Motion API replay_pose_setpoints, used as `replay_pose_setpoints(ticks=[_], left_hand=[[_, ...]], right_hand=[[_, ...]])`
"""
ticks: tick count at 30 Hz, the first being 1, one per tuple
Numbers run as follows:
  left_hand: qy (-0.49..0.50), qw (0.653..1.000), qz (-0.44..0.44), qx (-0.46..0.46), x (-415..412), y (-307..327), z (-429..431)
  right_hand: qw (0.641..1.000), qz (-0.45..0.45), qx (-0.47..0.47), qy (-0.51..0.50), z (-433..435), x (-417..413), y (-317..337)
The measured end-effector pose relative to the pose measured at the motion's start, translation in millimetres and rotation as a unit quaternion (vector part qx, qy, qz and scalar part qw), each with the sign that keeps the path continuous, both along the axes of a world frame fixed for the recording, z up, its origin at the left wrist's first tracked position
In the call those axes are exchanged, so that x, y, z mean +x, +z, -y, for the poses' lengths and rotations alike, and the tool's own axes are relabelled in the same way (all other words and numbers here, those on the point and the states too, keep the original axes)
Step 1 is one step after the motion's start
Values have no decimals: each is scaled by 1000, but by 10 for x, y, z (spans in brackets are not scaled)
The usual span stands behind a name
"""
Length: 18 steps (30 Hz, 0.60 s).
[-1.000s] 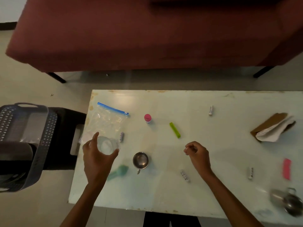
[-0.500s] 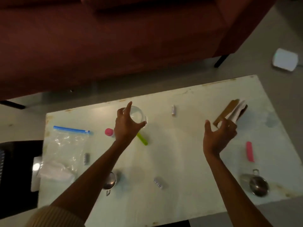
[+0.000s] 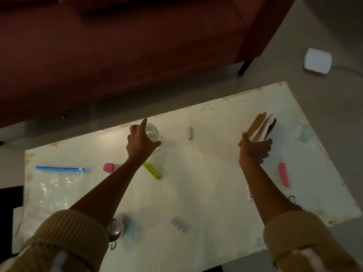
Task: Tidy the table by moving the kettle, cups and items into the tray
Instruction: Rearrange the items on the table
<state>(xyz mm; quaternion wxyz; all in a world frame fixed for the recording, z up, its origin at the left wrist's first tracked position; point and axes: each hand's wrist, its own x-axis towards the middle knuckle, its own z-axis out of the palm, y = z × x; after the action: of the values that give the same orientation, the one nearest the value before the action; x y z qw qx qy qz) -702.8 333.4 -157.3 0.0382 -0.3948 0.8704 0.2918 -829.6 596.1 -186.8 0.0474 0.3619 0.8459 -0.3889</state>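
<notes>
Your left hand (image 3: pixel 140 143) grasps the clear glass (image 3: pixel 152 132) with fingers curled round its side, up at the far edge of the counter (image 3: pixel 206 173). A slack grip there would likely send it over onto the floor by the sofa (image 3: pixel 117 46). Your right hand (image 3: pixel 255 149) is released, fingers stretched out at the near end of the folded brown-and-white paper (image 3: pixel 263 124); I cannot tell if it touches yet. The loose sheets could fan apart if you take only the top layer. Mind your sleeves too: the left one hangs over the steel cup (image 3: pixel 115 230) at the near edge, and the right forearm crosses above a battery (image 3: pixel 249 193) and a metal handle (image 3: pixel 292 198), so pulling back low could sweep them off. The tray is out of view, and the green marker (image 3: pixel 151 170), pink-capped bottle (image 3: pixel 108 167), pink bar (image 3: pixel 284 174) and zip bag (image 3: pixel 53 185) lie on the counter. Compared with half a second ago, the glass has gone from above the marker farther toward the far edge, and your right hand has closed the gap to the paper. A second ago the glass was by the bag at the left end, beside the tray.
</notes>
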Motion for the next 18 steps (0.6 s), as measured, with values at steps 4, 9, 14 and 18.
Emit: replay_pose_setpoints(ticks=[4,9,14,18], left_hand=[[-6,1000,16,-2,-11,-23,36],[-5,1000,21,5,-36,-27,71],[-6,1000,7,9,-14,-24,49],[10,999,-22,39,76,-4,56]], right_hand=[[1000,-23,-1,16,-59,-33,-74],[997,-76,5,-4,50,34,19],[986,-126,-13,107,637,312,198],[965,-126,-20,230,1138,634,244]])
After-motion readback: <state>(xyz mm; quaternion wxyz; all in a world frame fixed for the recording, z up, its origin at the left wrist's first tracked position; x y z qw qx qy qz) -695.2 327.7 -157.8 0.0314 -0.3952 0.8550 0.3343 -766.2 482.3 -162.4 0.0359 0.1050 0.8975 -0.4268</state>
